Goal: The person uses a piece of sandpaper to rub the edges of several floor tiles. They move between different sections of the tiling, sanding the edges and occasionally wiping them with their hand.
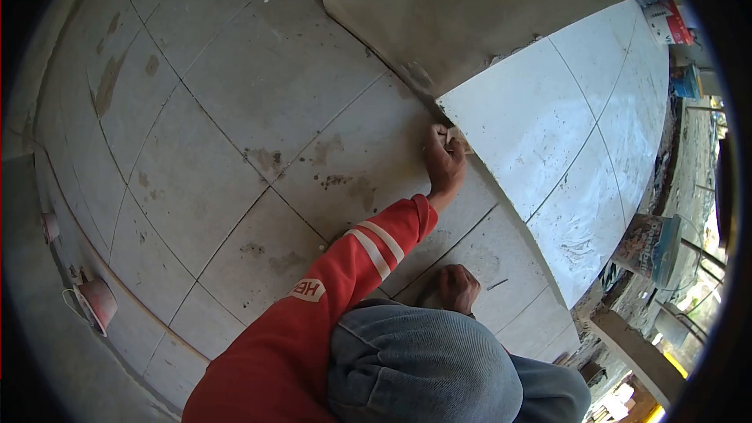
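Observation:
My left hand point(445, 160), at the end of a red sleeve, is closed on a small light piece point(451, 136). It is at the edge of the raised white tiled surface point(548, 121), near the corner of the grey wall point(423, 23). My right hand point(458, 288) is low beside my knee, over the floor tiles point(258, 243), with its fingers curled. What it holds, if anything, is hidden. A thin dark stick-like thing point(497, 284) lies just right of it.
At the right stand a labelled bucket point(641, 244), a blue container point(687, 81) and a red and white package point(666, 23). A reddish cone-shaped thing point(96, 303) is at the far left by a long thin strip point(117, 272). My jeans-covered knee point(427, 360) fills the lower middle.

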Demonstrator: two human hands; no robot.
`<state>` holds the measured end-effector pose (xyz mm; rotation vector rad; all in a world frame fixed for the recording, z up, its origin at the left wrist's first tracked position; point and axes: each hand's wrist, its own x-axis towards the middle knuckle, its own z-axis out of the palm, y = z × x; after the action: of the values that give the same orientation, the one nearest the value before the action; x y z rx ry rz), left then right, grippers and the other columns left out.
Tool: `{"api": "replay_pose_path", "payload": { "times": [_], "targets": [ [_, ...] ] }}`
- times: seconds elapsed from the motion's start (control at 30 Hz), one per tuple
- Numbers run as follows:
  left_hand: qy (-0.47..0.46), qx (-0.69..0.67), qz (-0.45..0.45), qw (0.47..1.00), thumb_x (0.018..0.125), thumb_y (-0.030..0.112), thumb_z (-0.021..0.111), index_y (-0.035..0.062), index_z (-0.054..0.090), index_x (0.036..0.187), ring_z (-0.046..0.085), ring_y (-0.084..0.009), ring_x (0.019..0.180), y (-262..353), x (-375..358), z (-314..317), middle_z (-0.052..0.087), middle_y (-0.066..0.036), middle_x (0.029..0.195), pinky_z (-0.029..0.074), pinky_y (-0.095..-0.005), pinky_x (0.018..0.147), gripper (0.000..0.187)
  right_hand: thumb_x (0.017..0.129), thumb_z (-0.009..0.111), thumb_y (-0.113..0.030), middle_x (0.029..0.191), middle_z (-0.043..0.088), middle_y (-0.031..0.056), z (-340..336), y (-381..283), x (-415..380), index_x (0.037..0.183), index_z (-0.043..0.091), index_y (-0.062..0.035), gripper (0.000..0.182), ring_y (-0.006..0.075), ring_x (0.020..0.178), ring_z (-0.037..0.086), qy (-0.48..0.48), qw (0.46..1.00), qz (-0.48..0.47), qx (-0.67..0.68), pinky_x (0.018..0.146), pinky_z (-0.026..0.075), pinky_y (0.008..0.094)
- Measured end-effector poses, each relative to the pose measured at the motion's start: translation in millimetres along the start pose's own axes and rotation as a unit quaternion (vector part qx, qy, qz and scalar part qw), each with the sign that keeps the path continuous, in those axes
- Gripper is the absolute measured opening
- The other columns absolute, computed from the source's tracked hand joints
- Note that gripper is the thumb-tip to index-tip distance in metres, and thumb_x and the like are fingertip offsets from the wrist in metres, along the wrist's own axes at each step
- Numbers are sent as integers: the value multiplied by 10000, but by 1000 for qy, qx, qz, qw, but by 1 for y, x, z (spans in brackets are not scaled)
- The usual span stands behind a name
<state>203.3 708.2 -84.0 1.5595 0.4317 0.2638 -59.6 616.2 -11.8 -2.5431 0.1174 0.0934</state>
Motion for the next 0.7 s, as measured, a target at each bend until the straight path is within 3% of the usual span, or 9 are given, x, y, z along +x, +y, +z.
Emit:
{"api": "replay_pose_path", "payload": {
  "times": [0.1,0.13,0.2,0.3,0.37,0.43,0.53,0.57,0.7],
  "targets": [
    [-178,-65,-25,982,905,9,641,17,550,1022,600,-128,725,-3,-90,-4,616,-79,821,516,-334,641,148,865,727,-113,743,658,111,-2,5,-1,856,666,-72,73,318,658,672,5,1000,-25,-7,608,524,434],
    [-256,-50,-88,961,883,27,665,19,559,1013,617,-143,752,9,-110,-15,634,-81,841,528,-344,681,168,865,724,-111,746,663,113,-2,9,-2,864,674,-71,65,319,654,669,2,1000,-31,-1,607,522,431],
    [-316,-33,-84,944,838,50,679,19,567,1036,644,-251,747,2,-138,-22,651,-126,831,529,-391,715,229,865,722,-110,750,667,116,-3,14,-5,872,681,-69,59,320,650,666,5,999,-39,9,606,520,428],
    [-370,-13,-125,920,811,54,698,14,591,1020,667,-255,784,9,-139,-38,673,-142,855,539,-395,728,238,909,732,-155,772,688,104,-9,22,-5,952,719,-52,112,260,641,668,-25,998,26,41,608,521,399],
    [-384,-4,-125,915,799,53,712,5,596,1003,671,-231,790,12,-132,-46,679,-122,862,542,-388,734,239,959,738,-228,837,717,89,-19,24,5,1088,727,-28,238,184,710,672,-76,955,203,201,649,523,351],
    [-431,-52,-219,874,810,56,723,17,595,1001,604,-142,795,22,-123,-56,636,-70,880,528,-344,744,233,994,708,-356,1007,726,97,-44,6,22,1254,648,24,464,154,826,677,-92,895,259,351,730,531,308],
    [-481,12,-141,865,785,79,780,21,605,936,574,-134,743,42,-110,-69,628,-39,810,503,-335,697,239,1006,689,-378,1112,698,78,-55,-3,33,1294,633,3,481,151,813,678,-71,812,301,496,696,525,287],
    [-502,40,-90,859,768,87,807,18,610,908,586,-156,727,51,-105,-72,640,-46,787,500,-345,677,252,1006,689,-378,1112,698,78,-58,-8,38,1294,633,3,481,151,813,678,-70,810,294,503,696,525,287],
    [-519,11,-77,851,768,108,843,30,598,871,558,-148,700,94,-74,-73,619,-26,755,487,-348,671,277,1039,658,-303,1026,672,17,-69,-21,59,1229,675,-41,324,108,772,630,-37,767,271,580,646,470,252]
  ]
}}
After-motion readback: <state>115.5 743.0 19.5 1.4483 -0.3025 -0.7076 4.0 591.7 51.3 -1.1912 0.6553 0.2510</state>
